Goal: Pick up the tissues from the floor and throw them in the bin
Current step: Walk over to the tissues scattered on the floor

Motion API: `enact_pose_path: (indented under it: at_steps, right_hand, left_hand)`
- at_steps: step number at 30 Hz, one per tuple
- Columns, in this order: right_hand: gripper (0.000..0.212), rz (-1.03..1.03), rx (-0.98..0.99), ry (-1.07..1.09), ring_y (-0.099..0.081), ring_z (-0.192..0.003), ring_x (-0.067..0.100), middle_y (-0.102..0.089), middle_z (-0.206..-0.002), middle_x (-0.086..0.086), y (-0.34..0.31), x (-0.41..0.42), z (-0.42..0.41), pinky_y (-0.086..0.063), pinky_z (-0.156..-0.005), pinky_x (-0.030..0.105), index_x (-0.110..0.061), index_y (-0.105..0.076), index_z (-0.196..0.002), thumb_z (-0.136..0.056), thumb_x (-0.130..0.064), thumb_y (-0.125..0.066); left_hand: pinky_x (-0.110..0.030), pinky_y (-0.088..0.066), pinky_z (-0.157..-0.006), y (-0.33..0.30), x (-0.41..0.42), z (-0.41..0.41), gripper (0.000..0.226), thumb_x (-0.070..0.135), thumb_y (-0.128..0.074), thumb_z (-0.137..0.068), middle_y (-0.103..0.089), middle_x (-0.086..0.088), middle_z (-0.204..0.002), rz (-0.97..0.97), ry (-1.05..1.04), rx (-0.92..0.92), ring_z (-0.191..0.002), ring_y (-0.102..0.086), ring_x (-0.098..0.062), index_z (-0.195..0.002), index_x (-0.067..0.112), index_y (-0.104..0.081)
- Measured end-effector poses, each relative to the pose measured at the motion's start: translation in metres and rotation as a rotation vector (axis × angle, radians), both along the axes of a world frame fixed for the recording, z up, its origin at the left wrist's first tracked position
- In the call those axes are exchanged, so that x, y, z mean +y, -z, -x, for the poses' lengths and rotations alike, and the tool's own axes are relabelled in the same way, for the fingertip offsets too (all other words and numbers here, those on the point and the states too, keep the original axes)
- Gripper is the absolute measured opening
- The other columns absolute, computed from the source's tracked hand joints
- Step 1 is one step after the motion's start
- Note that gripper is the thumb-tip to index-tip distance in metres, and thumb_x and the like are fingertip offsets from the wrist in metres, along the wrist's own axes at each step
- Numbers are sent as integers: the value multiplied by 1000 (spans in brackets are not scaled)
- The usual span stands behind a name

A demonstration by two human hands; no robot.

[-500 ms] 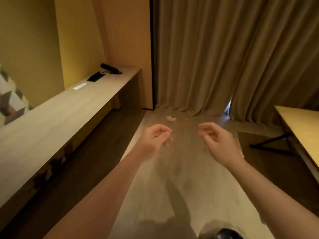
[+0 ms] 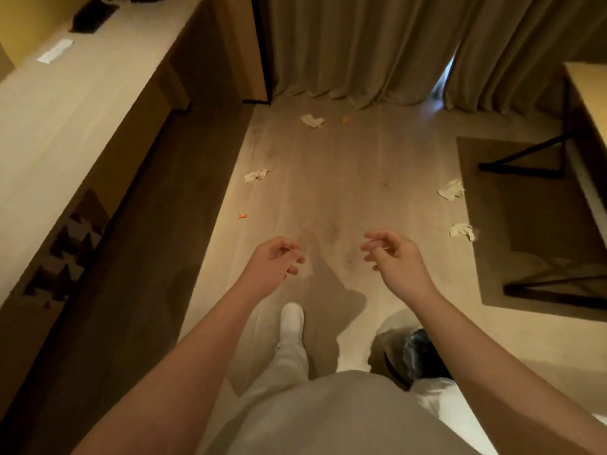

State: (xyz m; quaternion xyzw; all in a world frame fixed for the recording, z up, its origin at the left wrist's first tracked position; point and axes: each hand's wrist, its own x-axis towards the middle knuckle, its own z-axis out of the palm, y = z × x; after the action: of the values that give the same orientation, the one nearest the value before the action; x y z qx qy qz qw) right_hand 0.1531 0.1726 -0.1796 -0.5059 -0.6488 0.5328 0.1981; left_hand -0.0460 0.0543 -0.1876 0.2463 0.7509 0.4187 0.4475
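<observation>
Both hands out front, empty: left hand (image 2: pixel 274 262) and right hand (image 2: pixel 392 256) loosely curled, fingers half bent, gripping nothing. Four crumpled white tissues dot the pale wood-grain floor (image 2: pixel 328 192): (image 2: pixel 312 120), (image 2: pixel 257 175), (image 2: pixel 451 189), (image 2: pixel 462 231). A dark round bin (image 2: pixel 415 354) sits by the right forearm.

- I saw a pale wood-grain floor (image 2: pixel 328 178) with a dull, faintly scuffed finish.
- The tissues (image 2: pixel 257 175) looked like crumpled white paper, soft and matt.
- The far curtain (image 2: pixel 361 44) was heavy matt cloth in folds.
- The left shelf (image 2: pixel 65 103) looked like smooth light wood.
- The right table's legs (image 2: pixel 522 159) seemed black matt metal.
</observation>
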Motion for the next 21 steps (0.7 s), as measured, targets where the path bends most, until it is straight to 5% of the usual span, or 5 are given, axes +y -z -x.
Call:
enact_pose_path:
  at_steps: [6,12,21]
  right_hand:
    - [29,121,-45,221,-68,-81,21,-72,-99,10,15,55,27,-48,-61,11,-10,-66,-112,-92,1,-48]
    - [28,187,-71,423,-72,-84,23,-74,-98,4,24,106,27,-56,-79,40,-17,-66,-109,-91,-4,-48]
    - [28,235,-56,677,-70,-79,16,-74,-102,6,52,243,-24,-57,-79,46,-15,-65,-112,-93,-6,-47]
  left_hand:
    - [-5,-44,-49,12,86,39,15,1,-53,-98,-66,-17,-97,49,253,-17,-69,-59,-13,-108,-3,-64]
    - [-4,-43,-49,21,192,52,12,4,-55,-97,-67,-12,-95,97,469,-31,-68,-59,-14,-104,7,-65]
    - [-4,-41,-47,46,376,13,20,2,-53,-98,-67,-11,-90,148,669,-6,-59,-61,-1,-114,-7,-63]
